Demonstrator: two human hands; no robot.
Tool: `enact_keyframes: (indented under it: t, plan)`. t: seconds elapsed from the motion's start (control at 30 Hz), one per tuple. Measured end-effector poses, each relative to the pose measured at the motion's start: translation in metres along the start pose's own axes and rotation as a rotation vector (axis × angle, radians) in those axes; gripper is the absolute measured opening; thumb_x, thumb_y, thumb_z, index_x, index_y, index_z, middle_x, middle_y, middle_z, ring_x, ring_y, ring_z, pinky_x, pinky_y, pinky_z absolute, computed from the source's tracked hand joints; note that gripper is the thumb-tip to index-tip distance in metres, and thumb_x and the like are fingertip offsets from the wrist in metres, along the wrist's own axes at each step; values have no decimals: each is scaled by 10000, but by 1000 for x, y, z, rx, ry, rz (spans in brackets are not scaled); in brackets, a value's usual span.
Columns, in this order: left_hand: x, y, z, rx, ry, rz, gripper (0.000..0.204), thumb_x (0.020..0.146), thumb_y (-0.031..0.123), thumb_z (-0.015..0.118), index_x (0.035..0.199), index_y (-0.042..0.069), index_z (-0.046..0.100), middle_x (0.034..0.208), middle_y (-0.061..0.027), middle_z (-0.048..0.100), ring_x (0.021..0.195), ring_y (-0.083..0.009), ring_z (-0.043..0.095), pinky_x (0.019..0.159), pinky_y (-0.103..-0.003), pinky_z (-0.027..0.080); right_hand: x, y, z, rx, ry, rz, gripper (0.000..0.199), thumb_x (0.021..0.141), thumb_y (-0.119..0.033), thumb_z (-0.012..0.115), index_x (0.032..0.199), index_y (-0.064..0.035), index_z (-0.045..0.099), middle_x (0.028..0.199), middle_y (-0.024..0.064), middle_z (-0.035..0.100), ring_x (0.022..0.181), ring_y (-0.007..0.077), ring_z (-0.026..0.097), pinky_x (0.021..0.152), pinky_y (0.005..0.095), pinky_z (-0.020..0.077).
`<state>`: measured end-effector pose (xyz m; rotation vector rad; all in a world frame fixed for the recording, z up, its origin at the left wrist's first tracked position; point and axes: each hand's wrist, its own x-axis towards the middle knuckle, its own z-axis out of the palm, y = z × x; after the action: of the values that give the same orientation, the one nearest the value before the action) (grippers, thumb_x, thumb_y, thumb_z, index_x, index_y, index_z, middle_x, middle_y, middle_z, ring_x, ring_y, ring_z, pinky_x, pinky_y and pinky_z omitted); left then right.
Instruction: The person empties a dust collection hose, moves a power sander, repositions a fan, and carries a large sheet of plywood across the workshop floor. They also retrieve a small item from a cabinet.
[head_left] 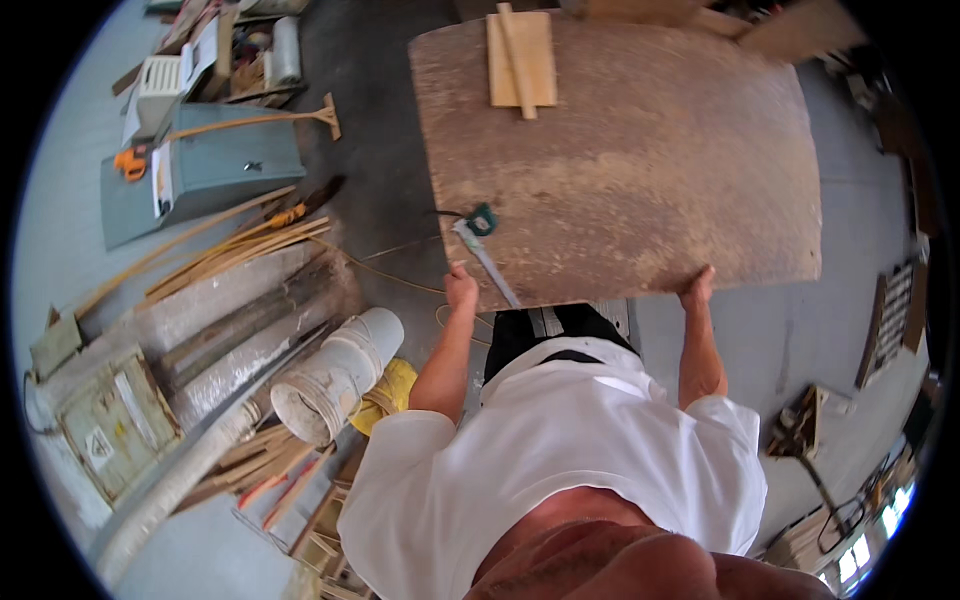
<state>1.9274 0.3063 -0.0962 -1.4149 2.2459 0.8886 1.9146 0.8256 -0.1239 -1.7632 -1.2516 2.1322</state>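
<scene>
A broad, worn brown wooden tabletop (pixel 640 150) spreads out before me. My left hand (pixel 461 288) grips its near edge close to the left corner, with the fingers underneath hidden. Farther along the same edge, my right hand (pixel 697 287) holds on with its thumb on top. Near my left hand lie a metal square (pixel 487 264) and a dark green tape measure (pixel 481 220). At the far left of the top rests a pale wooden board (pixel 538 60), with a narrow wooden strip (pixel 517 65) lying across it.
White buckets (pixel 345 375) stand left of me, beside a yellow bag (pixel 388 396). Long wood strips (pixel 240 250) lie beyond them. Farther left is a grey-blue cabinet (pixel 240 155) with an orange tool (pixel 131 163). A cord (pixel 400 280) trails by the table's left side.
</scene>
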Motion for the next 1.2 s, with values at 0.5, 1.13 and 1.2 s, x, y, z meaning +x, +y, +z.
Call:
enact_keyframes:
  t: [0.5, 1.13, 1.2]
  plan:
    - [-29, -1, 11, 90, -218, 56, 755, 914, 555, 218, 1063, -121, 519, 1093, -337, 530, 1074, -445, 490, 902, -471, 394, 24, -37, -40, -182, -393, 133, 800, 870, -626, 364, 1424, -77, 184, 1469, 134, 163, 1322, 344, 231, 1005, 515, 307]
    - [175, -102, -179, -67, -596, 549, 488, 868, 442, 498, 863, -31, 619, 761, -74, 620, 668, -153, 565, 631, -312, 459, -260, 157, 296, -1105, -164, -768, 552, 772, -244, 654, 1217, 19, 461, 1082, 240, 581, 955, 326, 591, 835, 397, 459]
    - [236, -154, -223, -191, -461, 361, 447, 861, 394, 506, 890, -40, 610, 773, -90, 622, 668, -190, 572, 624, -334, 467, -280, 183, 323, -1122, -278, -878, 544, 762, -247, 664, 1194, 28, 481, 1004, 229, 613, 863, 312, 616, 786, 395, 481]
